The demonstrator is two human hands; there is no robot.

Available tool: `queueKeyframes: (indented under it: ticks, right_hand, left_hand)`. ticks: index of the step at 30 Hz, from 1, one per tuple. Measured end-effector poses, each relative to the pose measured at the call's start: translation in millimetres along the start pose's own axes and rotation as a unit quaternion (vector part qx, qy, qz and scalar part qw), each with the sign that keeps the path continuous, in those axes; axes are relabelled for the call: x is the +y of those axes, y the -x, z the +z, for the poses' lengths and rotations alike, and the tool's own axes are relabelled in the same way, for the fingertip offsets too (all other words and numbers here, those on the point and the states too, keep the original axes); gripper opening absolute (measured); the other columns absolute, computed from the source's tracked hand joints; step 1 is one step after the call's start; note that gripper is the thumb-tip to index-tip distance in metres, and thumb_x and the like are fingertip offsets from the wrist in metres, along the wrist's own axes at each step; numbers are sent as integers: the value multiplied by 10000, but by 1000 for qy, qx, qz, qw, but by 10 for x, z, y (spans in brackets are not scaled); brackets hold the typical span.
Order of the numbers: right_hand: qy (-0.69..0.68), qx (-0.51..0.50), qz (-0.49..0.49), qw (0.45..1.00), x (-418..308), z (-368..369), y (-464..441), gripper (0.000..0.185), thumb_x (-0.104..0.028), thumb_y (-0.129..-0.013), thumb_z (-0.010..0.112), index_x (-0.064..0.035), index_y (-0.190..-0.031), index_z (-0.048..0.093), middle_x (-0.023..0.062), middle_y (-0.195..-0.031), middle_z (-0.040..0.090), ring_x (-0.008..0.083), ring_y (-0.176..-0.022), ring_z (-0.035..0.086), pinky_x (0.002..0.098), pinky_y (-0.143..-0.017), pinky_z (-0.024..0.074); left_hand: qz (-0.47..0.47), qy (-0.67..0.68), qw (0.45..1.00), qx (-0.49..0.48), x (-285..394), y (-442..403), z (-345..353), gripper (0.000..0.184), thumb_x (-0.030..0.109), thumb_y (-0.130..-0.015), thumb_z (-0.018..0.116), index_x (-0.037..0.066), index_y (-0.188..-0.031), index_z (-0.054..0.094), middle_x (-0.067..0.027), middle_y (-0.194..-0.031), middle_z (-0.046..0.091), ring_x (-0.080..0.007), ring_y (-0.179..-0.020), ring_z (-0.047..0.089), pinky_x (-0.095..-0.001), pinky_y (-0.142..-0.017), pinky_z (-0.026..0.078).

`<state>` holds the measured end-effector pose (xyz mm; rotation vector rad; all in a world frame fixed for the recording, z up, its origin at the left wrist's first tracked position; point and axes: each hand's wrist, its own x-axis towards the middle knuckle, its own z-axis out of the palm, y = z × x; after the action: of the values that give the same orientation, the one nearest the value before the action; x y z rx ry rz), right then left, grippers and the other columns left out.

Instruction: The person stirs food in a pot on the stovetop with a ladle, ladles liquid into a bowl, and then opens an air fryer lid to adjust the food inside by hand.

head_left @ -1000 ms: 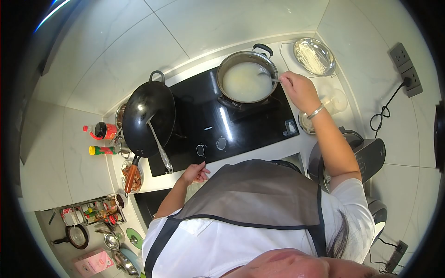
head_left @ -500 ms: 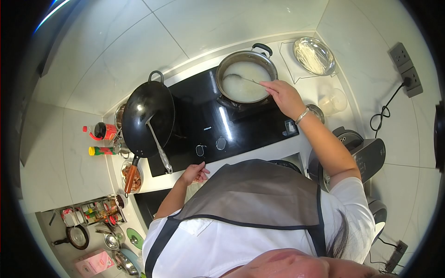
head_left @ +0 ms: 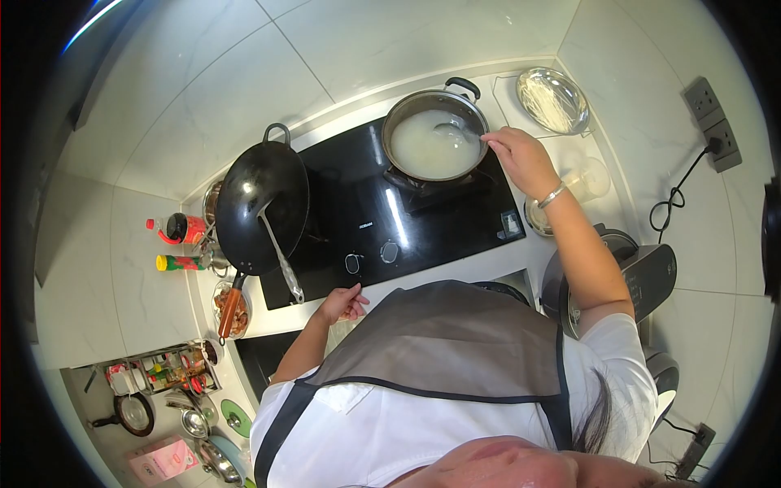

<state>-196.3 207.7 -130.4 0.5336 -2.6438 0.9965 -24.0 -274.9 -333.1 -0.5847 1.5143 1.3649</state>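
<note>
The head view looks forward and down, from fairly near, onto pot (head_left: 435, 145) and cooktop (head_left: 447, 220), its edges perhaps distorted.

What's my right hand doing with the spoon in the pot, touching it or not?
Touching: in the head view, your right hand pinches the spoon near the rim of the pot.

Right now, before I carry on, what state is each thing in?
Pot: uncovered, cloudy liquid inside.
Spoon: dipped in the liquid, held by the right hand.
Left hand: loosely curled, nothing visible in it.
Wok: uncovered, spatula leaning inside.
Hob: heat on or off, cannot tell.
Dish of pale strands: uncovered.
Yellow-topped bottle: capped.
Black plug: in its socket.
</note>
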Motion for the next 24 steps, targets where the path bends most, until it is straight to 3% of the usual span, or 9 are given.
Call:
queueKeyframes:
  ticks: [2, 6, 11, 14, 20, 24]
  right_hand:
    - [-24, -10, 12, 1000, -12, -37, 3, 188, -143, -951, 559, -34, -1034, 688, 133, -916, 676, 304, -844, 642, 380, -772, 515]
    - [-163, -51, 142, 975, 60, 38, 14, 240, -191, -990, 529, -24, -1064, 685, 104, -841, 695, 204, -738, 658, 317, -698, 528]
    - [-365, -65, 263, 891, 249, 216, 35, 300, -227, -1017, 509, 2, -1125, 670, 97, -836, 703, 121, -690, 648, 251, -650, 531]
    - [-425, -45, 317, 847, 227, 253, 30, 302, -215, -1013, 510, 12, -1147, 657, 118, -853, 708, 129, -689, 653, 253, -651, 533]
    - [-482, 12, 292, 826, 228, 199, 15, 307, -221, -1011, 516, 3, -1170, 656, 112, -852, 704, 130, -721, 651, 244, -680, 523]
    - [-446, 62, 262, 854, 199, 172, 6, 300, -211, -1017, 515, -7, -1185, 658, 93, -833, 692, 119, -733, 635, 237, -712, 511]
  left_hand:
    - [-3, -1, 1000, 0, 2, 0, -4, 575, 493, -1026, 446, -11, -946, 711, -89, -647, 669, -131, -462, 576, -244, -482, 479]
    - [-7, -4, 1000, -2, 14, 5, -4, 575, 499, -1026, 442, -2, -946, 714, -84, -647, 669, -127, -465, 577, -244, -485, 481]
    - [-10, -2, 1000, 1, 21, 14, 8, 580, 502, -1025, 442, -4, -945, 712, -83, -648, 670, -124, -469, 579, -244, -487, 481]
    - [-8, 2, 1000, -3, 15, 17, 6, 579, 498, -1026, 442, -8, -946, 710, -84, -650, 670, -126, -470, 580, -243, -489, 482]
    - [-1, 3, 1000, -2, -6, -2, -4, 574, 495, -1026, 445, -8, -947, 710, -86, -651, 671, -130, -469, 579, -241, -490, 482]
    - [-4, -1, 1000, 2, 5, 5, -2, 576, 500, -1024, 445, -5, -945, 711, -84, -650, 670, -128, -467, 578, -241, -488, 481]
